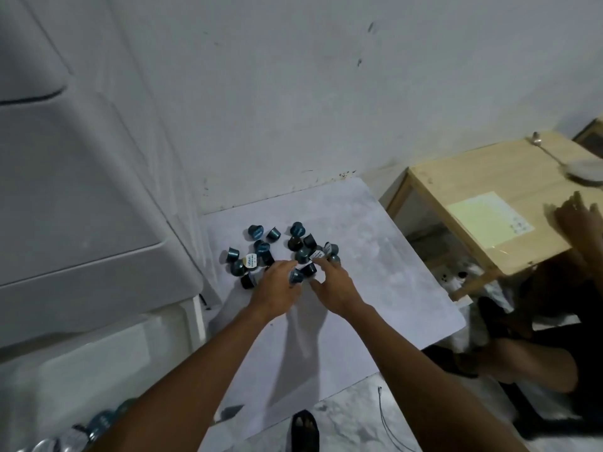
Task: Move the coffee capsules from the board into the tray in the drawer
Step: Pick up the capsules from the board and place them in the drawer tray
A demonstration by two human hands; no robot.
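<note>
Several blue and black coffee capsules [261,247] lie scattered on a white board [375,256] on the floor. My left hand [277,283] reaches into the pile, and its fingers hold a blue capsule [296,275]. My right hand [336,283] is beside it with fingers spread over the capsules on the right side of the pile; it grips nothing that I can see. At the bottom left, a white tray in the drawer [49,386] holds some blue capsules [98,422].
A white drawer unit [81,190] stands at the left. A wooden stool [489,190] with a paper sheet and a spoon is at the right, with another person's hand [577,220] on it. A thin cable [388,422] lies on the floor.
</note>
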